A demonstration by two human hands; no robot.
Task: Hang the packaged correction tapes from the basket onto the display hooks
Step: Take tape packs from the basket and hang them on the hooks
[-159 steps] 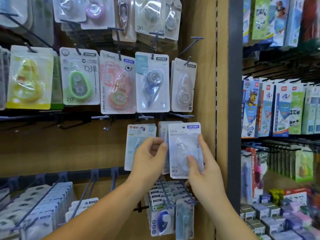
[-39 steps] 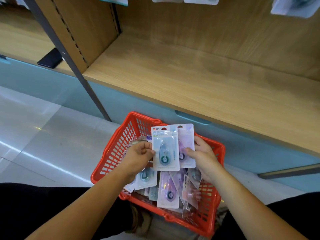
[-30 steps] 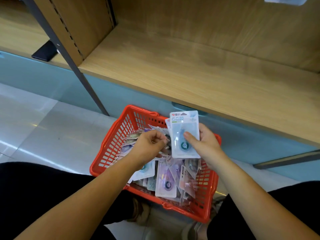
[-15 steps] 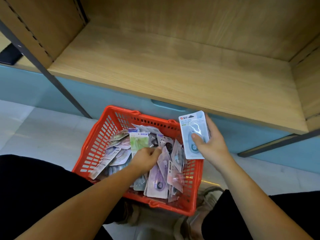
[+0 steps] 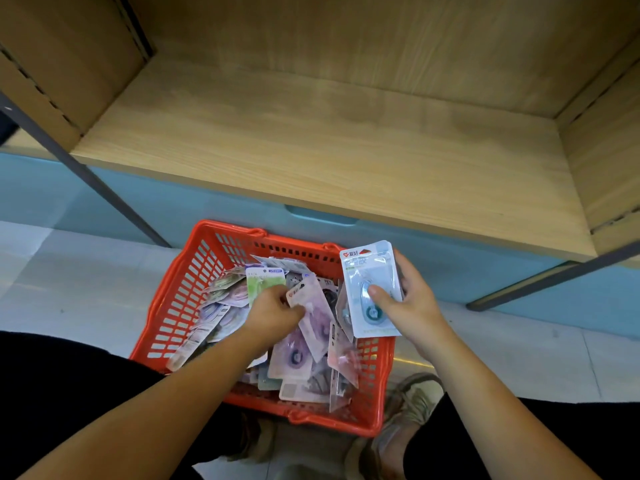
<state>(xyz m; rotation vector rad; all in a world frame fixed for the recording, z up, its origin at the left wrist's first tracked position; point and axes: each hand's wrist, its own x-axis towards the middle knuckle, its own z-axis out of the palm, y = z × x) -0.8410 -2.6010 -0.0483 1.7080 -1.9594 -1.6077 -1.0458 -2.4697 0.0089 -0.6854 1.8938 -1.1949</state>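
Note:
A red plastic basket [image 5: 180,299] sits on the floor between my knees, filled with several packaged correction tapes. My right hand [image 5: 412,306] holds a light-blue packaged correction tape [image 5: 367,271] upright over the basket's right rim, thumb on its front. My left hand [image 5: 273,313] is down inside the basket, its fingers curled on a purple packaged tape [image 5: 317,320] in the pile. No display hooks are in view.
A bare wooden shelf [image 5: 311,143] runs across above the basket, with a teal base panel [image 5: 207,206] below it. Dark metal struts [image 5: 86,181] slant down at left and right. My shoes [image 5: 408,410] stand beside the basket on the pale tiled floor.
I have gone from the hooks down to the basket. My right hand took the blue pack and moved it right; my left hand dropped into the pile and now grips a purple pack.

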